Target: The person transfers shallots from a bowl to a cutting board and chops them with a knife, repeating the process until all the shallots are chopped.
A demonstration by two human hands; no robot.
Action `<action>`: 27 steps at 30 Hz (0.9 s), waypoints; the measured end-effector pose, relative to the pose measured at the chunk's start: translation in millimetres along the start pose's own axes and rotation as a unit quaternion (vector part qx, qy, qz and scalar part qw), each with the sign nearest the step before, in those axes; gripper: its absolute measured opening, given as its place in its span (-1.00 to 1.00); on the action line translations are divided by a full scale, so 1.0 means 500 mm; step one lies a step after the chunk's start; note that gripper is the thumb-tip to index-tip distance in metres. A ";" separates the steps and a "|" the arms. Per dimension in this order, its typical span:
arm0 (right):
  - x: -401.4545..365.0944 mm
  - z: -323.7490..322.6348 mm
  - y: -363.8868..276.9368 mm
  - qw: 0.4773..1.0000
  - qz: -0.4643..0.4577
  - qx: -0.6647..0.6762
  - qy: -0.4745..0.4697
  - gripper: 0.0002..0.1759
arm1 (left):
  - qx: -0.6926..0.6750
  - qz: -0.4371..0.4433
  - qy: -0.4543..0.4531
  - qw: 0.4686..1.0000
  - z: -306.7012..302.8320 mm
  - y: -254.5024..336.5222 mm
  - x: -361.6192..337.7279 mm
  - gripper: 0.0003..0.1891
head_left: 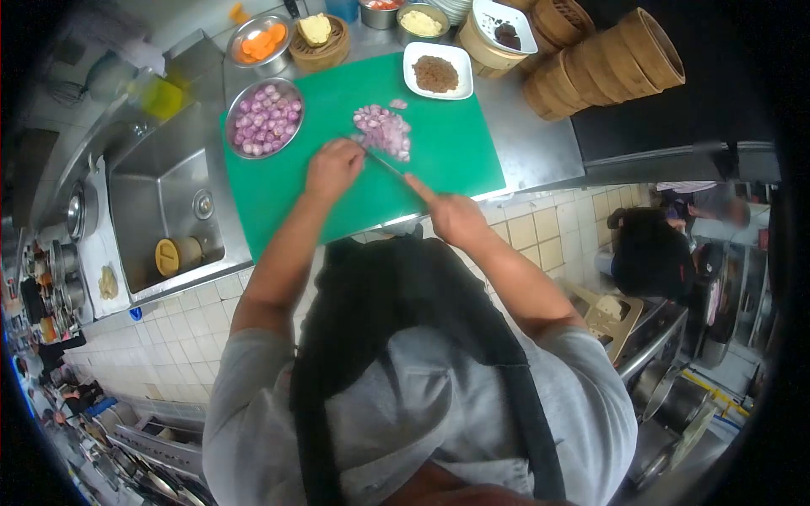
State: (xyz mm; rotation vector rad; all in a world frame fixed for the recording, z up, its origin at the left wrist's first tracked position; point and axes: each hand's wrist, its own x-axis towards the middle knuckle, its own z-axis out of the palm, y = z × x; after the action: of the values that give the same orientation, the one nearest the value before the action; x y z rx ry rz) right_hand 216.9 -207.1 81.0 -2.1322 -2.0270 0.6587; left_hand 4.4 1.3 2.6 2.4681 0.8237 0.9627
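Note:
My right hand (pixel 458 219) is closed around the handle of a knife (pixel 385 164), its blade pointing up and left over the green cutting board (pixel 456 160). At the blade's far end, my left hand (pixel 335 169) rests on the board with its fingers curled together; whatever lies under them is hidden. Just beyond the blade is a loose pile of sliced shallots (pixel 384 131), pale purple and white. A steel bowl of whole peeled shallots (pixel 267 120) stands on the board's left side, beyond my left hand.
A white square dish (pixel 439 71) of brown minced food sits at the board's far edge. Behind are a bowl of carrot slices (pixel 261 42), bamboo steamers (pixel 603 67) and a white container (pixel 504 27). To the left is a steel sink (pixel 164 190). Another person (pixel 654 253) is at right.

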 end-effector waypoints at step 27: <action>-0.032 -0.012 0.012 0.991 -0.069 0.110 0.009 -0.19 | -0.016 -0.096 0.117 0.988 -0.097 -0.021 -0.008 -0.90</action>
State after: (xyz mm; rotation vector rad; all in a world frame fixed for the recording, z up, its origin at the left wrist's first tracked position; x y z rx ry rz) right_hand 224.8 -221.8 87.6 -1.8509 -1.9678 0.7971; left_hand -36.1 12.4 29.3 2.2262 1.0893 1.1984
